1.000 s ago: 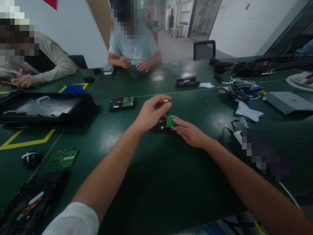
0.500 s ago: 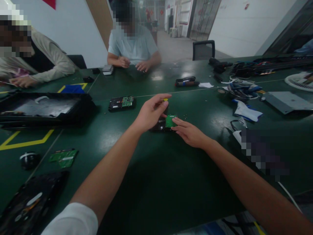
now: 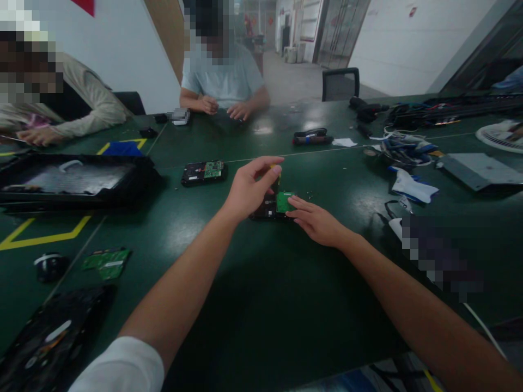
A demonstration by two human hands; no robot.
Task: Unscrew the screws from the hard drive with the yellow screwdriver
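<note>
The left hand [image 3: 250, 188] pinches an upright, slim yellow-topped tool [image 3: 279, 181] over a black hard drive [image 3: 268, 209], which lies flat on the worktop [image 3: 261, 305] between its near and far edges. The right hand [image 3: 319, 222], fingers loosely stretched, touches the drive's green circuit board [image 3: 284, 203], though I cannot tell whether it grips the casing. Tiny loose pieces [image 3: 310, 195] lie just beside the drive, and a second drive [image 3: 196, 173] sits left of it, nearer the far edge.
</note>
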